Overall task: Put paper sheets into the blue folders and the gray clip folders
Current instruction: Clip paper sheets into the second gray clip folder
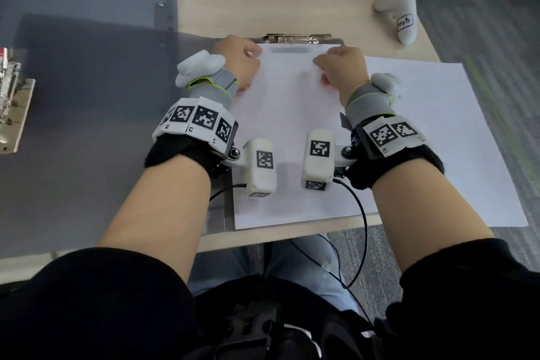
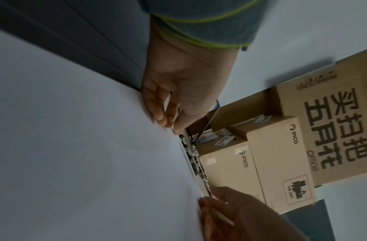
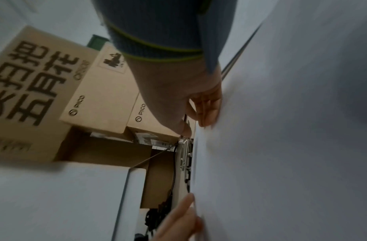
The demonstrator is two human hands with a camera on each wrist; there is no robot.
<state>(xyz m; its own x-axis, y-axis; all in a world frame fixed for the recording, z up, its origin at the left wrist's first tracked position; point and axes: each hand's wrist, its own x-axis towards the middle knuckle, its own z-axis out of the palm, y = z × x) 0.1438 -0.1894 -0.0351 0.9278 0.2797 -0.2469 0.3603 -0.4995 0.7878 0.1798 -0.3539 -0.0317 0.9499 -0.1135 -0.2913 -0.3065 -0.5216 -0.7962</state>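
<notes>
Paper sheet [image 1: 287,131] lies flat on the open gray clip folder [image 1: 87,131] on the table [image 1: 233,9], its top edge at the metal clip [image 1: 298,38]. Left hand [image 1: 238,63] pinches the upper left corner; right hand [image 1: 343,73] pinches the upper right corner. Judgement: sheet is light, limp and easily creased; best held at both top corners and fed squarely under the clip. Further paper [image 1: 438,140] lies beside it on the right. Controller [image 1: 399,9] stands well apart.

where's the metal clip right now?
Head view: metal clip at the far edge of the paper sheet, between left hand and right hand.
</notes>
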